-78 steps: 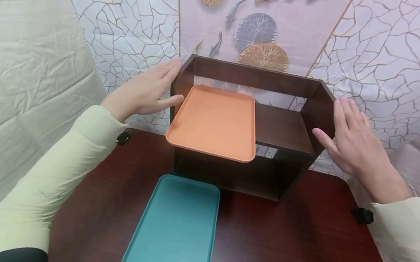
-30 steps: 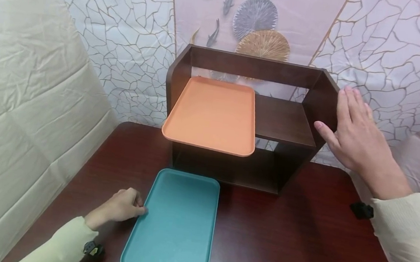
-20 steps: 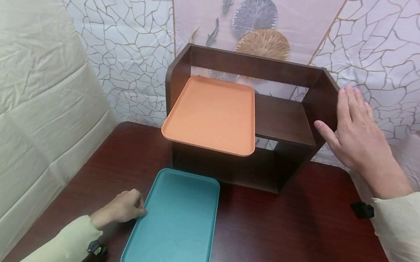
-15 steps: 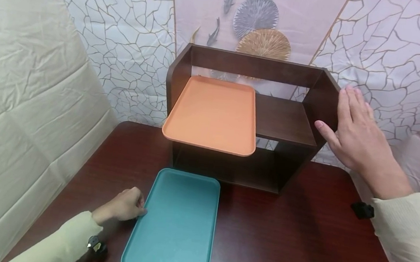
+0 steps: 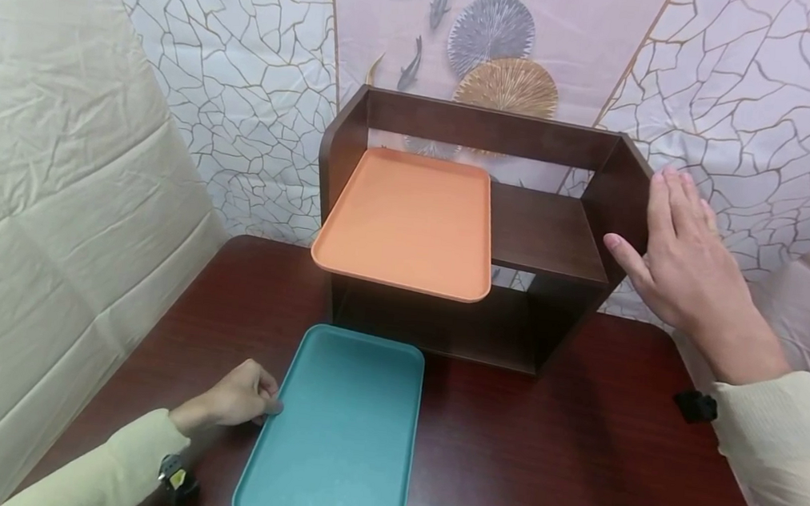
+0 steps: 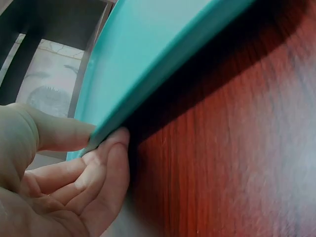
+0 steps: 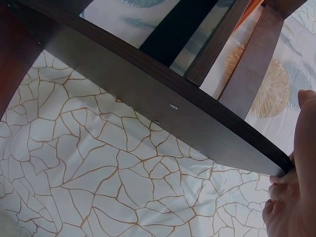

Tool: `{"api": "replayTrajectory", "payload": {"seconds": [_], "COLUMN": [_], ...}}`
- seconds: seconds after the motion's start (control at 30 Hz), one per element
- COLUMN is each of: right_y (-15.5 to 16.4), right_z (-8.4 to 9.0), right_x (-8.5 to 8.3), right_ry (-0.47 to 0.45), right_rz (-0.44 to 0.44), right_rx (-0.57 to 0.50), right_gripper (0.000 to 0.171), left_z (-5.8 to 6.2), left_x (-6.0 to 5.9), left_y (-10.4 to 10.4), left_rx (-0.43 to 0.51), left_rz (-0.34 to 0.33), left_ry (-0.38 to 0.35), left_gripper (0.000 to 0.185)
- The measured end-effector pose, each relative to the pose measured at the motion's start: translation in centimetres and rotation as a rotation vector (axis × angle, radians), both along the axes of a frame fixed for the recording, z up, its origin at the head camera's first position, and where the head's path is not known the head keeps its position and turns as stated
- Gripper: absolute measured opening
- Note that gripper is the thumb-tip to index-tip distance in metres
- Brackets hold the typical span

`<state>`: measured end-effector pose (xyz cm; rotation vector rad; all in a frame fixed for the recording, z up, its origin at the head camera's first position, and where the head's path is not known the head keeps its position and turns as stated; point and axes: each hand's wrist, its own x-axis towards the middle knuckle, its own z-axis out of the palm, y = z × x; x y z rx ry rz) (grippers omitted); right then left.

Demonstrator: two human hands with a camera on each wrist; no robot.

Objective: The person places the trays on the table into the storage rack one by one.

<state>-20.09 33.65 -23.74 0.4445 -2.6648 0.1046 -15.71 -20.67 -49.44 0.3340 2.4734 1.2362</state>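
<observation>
So far, only the orange tray (image 5: 407,225) is shelved on the dark wooden rack (image 5: 491,132), steadied by the flat, open right hand (image 5: 686,257), while the teal tray (image 5: 341,436) lies on the table (image 5: 575,461), its edge pinched by the left hand (image 5: 240,399).

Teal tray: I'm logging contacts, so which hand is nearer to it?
Left. The left hand pinches the teal tray by its edge; the right hand rests against the wooden shelf.

The left hand (image 5: 240,401) pinches the teal tray's (image 5: 342,432) left rim on the worktop (image 5: 560,467); the right hand (image 5: 686,265) lies flat against the shelf's (image 5: 619,199) right side.
</observation>
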Motion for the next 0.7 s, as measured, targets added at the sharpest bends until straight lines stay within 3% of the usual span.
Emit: {"api": "replayTrajectory", "payload": {"seconds": [0.4,0.7], "right_y": [0.0,-0.1], "right_z": [-0.1,0.0], "right_x": [-0.1,0.0], "right_ry": [0.000,-0.003], "right_rz": [0.002,-0.002], "right_rx": [-0.006,-0.003], "right_gripper": [0.086,0.086], "left_z": [1.3,2.5], "left_x": [-0.3,-1.5], "left_y": [0.9,3.4], "left_rx": [0.041,0.057], "left_rz": [0.000,0.009], "left_ry": [-0.037,-0.035], "left_gripper": [0.032,0.020]}}
